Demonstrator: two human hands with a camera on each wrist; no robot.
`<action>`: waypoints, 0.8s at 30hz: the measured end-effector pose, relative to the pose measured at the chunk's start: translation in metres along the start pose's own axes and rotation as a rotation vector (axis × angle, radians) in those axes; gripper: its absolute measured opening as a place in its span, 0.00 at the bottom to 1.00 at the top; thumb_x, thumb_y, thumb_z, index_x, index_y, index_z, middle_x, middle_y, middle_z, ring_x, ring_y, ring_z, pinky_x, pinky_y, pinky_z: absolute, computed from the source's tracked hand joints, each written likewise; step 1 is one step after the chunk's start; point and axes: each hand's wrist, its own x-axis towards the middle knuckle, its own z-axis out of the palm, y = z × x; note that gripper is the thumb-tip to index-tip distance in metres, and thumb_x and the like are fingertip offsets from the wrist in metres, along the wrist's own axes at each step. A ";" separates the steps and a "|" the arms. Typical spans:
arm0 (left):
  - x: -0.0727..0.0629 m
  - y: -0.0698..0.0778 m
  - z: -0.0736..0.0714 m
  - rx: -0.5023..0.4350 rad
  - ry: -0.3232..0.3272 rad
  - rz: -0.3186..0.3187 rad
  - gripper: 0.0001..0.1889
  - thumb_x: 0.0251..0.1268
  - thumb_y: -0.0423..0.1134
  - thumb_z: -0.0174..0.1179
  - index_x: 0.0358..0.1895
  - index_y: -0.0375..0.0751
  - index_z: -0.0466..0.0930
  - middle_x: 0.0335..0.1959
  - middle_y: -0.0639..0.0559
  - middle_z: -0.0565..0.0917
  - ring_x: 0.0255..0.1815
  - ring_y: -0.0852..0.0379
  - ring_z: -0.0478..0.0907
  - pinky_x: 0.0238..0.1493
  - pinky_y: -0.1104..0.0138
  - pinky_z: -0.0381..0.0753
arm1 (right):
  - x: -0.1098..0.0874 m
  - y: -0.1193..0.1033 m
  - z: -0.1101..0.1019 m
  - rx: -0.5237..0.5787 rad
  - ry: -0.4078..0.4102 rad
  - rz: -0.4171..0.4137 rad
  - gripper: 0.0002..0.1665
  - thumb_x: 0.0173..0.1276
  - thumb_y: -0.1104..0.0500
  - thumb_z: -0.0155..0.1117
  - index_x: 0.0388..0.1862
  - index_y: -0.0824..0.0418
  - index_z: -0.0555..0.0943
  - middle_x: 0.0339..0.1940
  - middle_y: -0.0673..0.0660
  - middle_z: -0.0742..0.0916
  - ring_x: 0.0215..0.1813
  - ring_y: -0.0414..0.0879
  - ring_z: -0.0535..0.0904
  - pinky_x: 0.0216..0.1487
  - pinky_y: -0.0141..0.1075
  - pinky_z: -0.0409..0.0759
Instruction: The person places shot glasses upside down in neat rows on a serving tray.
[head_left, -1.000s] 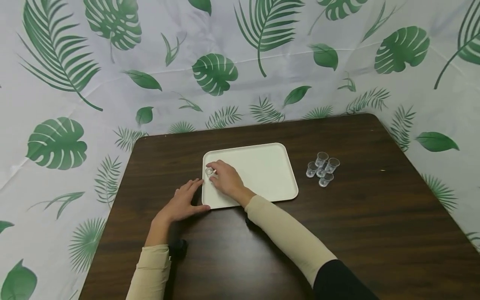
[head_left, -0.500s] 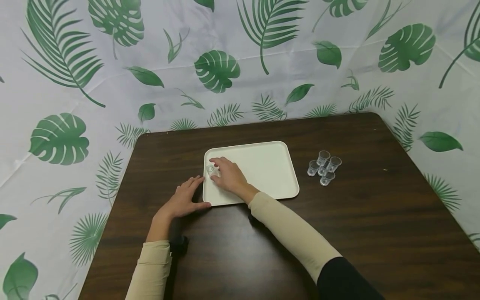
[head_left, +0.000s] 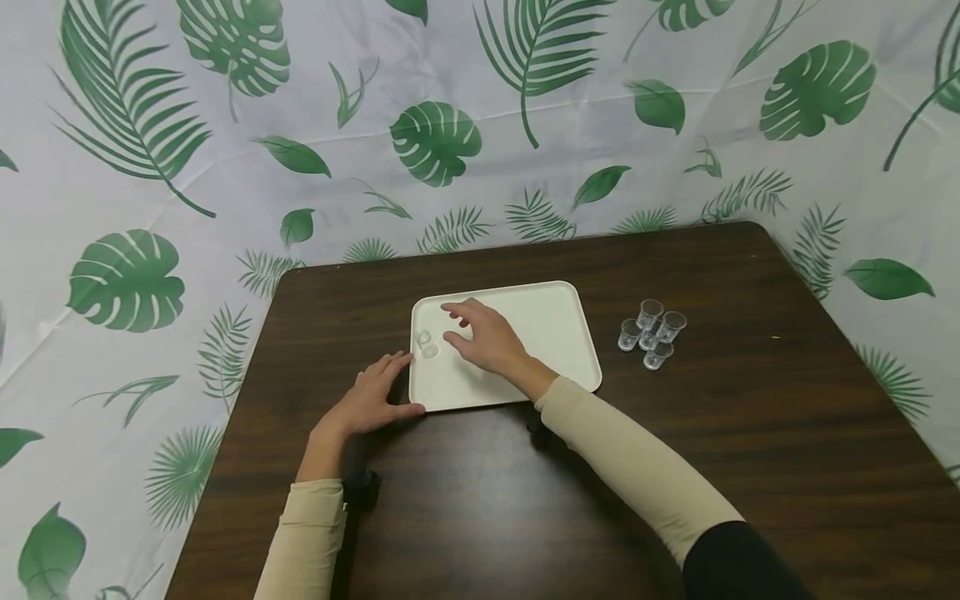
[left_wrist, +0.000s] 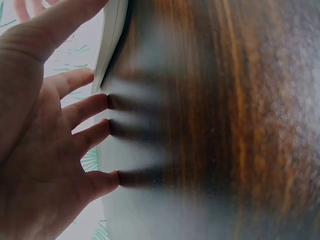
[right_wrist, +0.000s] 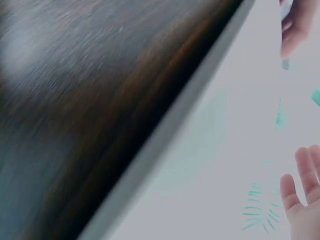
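Clear plastic, by the look of it: one small cup [head_left: 429, 348] sits just inside the left rim of the cream tray [head_left: 555, 342], seemingly mouth down, though it shows too faintly on my feed for me to be certain. Just right of that cup, the right hand [head_left: 489, 337] hangs over the tray, fingers curved and parted, gripping nothing. What I'd steer by is the sideways relation: five cups [head_left: 649, 336] stand upright in a tight cluster on the table [head_left: 487, 500], beyond the tray's right edge, well apart from the right hand and farther again from the left. The tray's long side runs across my view, between lone cup and cluster. I see the left hand [head_left: 367, 400] at the tray's near left corner, fingers spread, thumb at the edge, likewise grasping nothing. Cup walls taper; the tray is smooth with rounded corners; the dark wood is streaked and dully glossy; behind it hangs creased white cloth [head_left: 570, 150] printed with green leaves.
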 end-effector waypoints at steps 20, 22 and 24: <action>0.000 0.003 -0.002 0.026 0.002 0.037 0.51 0.56 0.63 0.67 0.78 0.42 0.53 0.77 0.39 0.55 0.76 0.34 0.48 0.68 0.35 0.46 | -0.067 0.066 -0.182 -0.049 0.363 -0.066 0.20 0.62 0.66 0.71 0.54 0.63 0.83 0.47 0.57 0.84 0.46 0.49 0.79 0.48 0.37 0.71; 0.001 0.003 -0.002 0.022 -0.003 0.033 0.51 0.56 0.63 0.66 0.78 0.43 0.53 0.77 0.39 0.55 0.76 0.35 0.47 0.68 0.35 0.46 | -0.075 0.075 -0.202 -0.051 0.400 -0.005 0.20 0.63 0.66 0.70 0.54 0.64 0.83 0.47 0.58 0.84 0.45 0.49 0.78 0.46 0.33 0.69; 0.000 0.003 -0.001 0.022 -0.004 0.031 0.51 0.56 0.63 0.66 0.78 0.43 0.53 0.77 0.39 0.55 0.76 0.34 0.47 0.68 0.35 0.46 | -0.084 0.084 -0.216 -0.039 0.424 0.083 0.19 0.65 0.63 0.69 0.55 0.64 0.82 0.48 0.59 0.84 0.44 0.44 0.77 0.46 0.30 0.68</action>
